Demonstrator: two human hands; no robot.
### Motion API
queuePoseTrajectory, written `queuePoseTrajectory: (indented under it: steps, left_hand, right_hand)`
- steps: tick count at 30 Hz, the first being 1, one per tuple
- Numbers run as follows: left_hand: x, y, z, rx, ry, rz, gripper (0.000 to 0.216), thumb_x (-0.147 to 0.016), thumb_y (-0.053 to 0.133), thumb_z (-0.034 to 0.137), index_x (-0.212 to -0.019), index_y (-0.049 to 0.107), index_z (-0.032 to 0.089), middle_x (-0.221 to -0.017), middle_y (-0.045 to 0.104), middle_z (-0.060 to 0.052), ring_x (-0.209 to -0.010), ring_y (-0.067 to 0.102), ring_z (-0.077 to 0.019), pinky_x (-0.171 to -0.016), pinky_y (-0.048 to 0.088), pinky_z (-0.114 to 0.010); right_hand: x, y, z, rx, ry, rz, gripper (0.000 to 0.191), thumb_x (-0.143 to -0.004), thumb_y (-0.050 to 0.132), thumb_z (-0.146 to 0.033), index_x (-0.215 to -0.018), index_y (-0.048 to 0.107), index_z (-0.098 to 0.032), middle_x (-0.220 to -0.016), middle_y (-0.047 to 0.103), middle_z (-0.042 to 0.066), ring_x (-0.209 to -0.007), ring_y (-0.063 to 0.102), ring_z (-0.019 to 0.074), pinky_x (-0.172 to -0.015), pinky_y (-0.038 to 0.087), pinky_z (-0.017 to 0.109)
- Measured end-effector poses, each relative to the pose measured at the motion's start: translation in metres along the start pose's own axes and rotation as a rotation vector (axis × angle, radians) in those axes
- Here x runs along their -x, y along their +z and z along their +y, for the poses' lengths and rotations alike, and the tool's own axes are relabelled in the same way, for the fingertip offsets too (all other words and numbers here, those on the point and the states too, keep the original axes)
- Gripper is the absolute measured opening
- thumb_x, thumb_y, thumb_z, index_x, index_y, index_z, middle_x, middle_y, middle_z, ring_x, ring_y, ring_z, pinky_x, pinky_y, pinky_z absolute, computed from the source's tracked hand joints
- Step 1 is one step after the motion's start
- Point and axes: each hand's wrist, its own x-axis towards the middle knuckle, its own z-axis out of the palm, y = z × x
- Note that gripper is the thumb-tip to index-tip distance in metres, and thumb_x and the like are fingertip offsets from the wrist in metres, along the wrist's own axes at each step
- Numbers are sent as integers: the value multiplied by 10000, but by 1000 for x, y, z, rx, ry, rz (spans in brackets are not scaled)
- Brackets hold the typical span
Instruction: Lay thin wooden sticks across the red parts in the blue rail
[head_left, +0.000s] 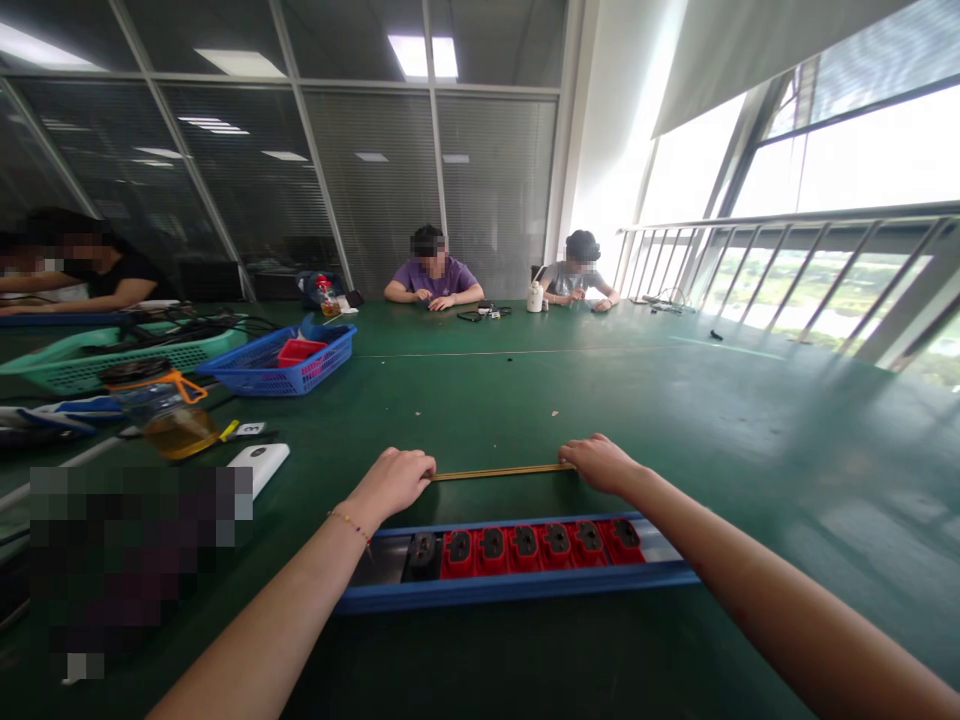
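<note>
A thin brass-coloured strip [499,471] lies across the green table [675,400], held at both ends. My left hand [394,480] is closed in a fist on its left end. My right hand [600,462] is closed on its right end. Just in front of my hands lies a long blue tray [517,590]. It holds a row of several red socket modules [540,545] and one black module [421,553] at the left.
At the left stand a blue basket [281,362], a teal basket [82,362], a clear bottle with an orange handle [161,405] and a white device [259,465]. People sit along the far and left edges. A railing and windows run along the right.
</note>
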Motion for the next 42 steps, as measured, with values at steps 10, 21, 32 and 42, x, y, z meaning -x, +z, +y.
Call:
queuePoseTrajectory:
  steps: [10,21,32,42]
  left_hand:
    - [1,1,0,-48,-44,-13,173,-696,436,109,-743,561,220,-756,575,-6,-690,535,-150,-597,354,-247]
    - [38,-60,35,242,-29,241,193,-794,373,237,-865,551,212,-807,576,0,-648,511,-121,-604,385,-223]
    - [88,-39,74,396,-118,204,364,-807,455,393,-1155,474,287,-1002,569,-28,-784,561,-159,-663,467,-234]
    - [85,-16,74,380,-165,236,293,-863,346,408,-1005,565,275,-990,587,-29,-875,575,-181,-733,477,-246]
  right_hand:
    - [-13,-2,4,-116,14,-51,236,-614,558,-114,-830,584,-204,-885,639,46,-814,589,216,-648,389,270]
    - [70,-24,-6,-1006,81,246,82,-738,434,-146,-800,464,-191,-623,449,-56,-535,406,82,-488,329,186]
    - [110,-20,-38,-1323,182,281,255,-800,515,-419,-927,507,-198,-764,536,-12,-601,488,105,-513,392,214]
    - [105,0,-36,-900,250,418,268,-800,495,-461,-847,578,-210,-725,561,1,-525,458,110,-465,371,229]
